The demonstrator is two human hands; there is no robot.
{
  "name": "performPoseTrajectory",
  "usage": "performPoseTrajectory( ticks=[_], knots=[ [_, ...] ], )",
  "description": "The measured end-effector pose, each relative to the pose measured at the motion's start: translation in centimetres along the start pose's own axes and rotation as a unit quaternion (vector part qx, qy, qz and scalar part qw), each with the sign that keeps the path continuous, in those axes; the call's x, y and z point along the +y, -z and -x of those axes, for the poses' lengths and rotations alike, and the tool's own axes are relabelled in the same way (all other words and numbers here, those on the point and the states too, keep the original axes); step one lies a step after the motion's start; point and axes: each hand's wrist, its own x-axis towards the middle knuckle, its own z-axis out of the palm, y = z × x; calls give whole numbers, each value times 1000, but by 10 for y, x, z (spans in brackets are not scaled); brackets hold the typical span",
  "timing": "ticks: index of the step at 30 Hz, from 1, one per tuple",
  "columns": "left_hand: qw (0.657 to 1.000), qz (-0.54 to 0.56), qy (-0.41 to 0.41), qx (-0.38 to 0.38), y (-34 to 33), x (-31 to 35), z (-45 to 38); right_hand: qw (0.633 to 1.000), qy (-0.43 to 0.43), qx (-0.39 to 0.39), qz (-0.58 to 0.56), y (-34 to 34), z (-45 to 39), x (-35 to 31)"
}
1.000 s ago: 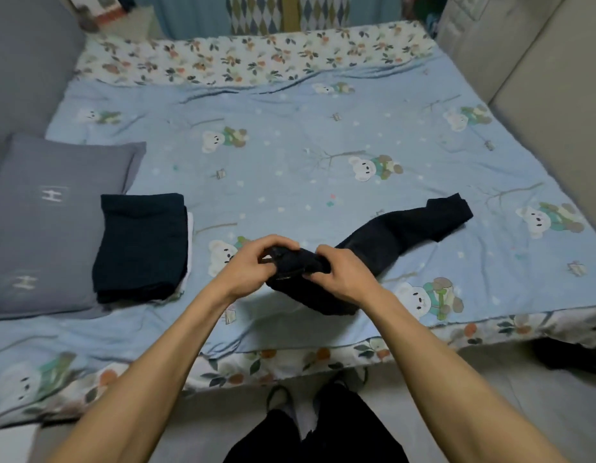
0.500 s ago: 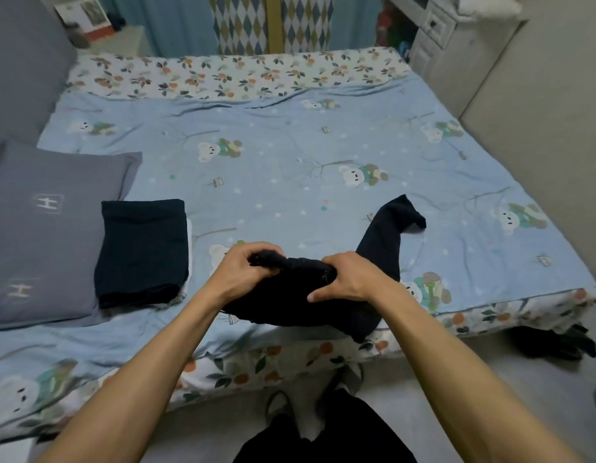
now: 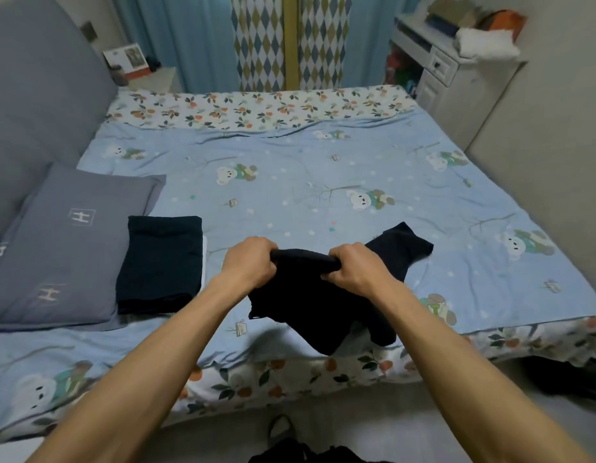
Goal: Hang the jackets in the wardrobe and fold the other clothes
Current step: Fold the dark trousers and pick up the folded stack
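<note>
Both hands — left hand (image 3: 249, 265), right hand (image 3: 351, 269) — grip dark garment (image 3: 310, 305) (bunched) over bed (image 3: 323, 168).

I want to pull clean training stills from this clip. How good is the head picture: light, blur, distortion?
Head view: dim, even indoor light, no glare; wide-angle bending at the edges; mild softness; the dark garment gripped by left hand and right hand shows almost no fold detail.

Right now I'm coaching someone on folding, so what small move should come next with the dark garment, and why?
Probably lower the dark garment flat onto the blue bedspread: the left hand and right hand grip its bunched top edge while the rest hangs crumpled, unlike the folded pile.
</note>
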Motion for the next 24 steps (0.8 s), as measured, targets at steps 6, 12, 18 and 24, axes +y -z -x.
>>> performPoseTrajectory(
  ticks=[6, 12, 18, 24],
  knots=[
    [995, 3, -18, 94, 8, 44, 17, 988, -53, -82, 117, 19, 41, 55],
    [992, 11, 55, 117, 11, 86, 48, 997, -49, 48, 41, 35, 87, 80],
    [990, 25, 61, 127, 36, 122, 69, 985, -39, 163, -39, 84, 106, 89],
    [995, 7, 68, 76, 51, 129, 71, 991, -42, 125, -20, 107, 93, 95]
  ],
)
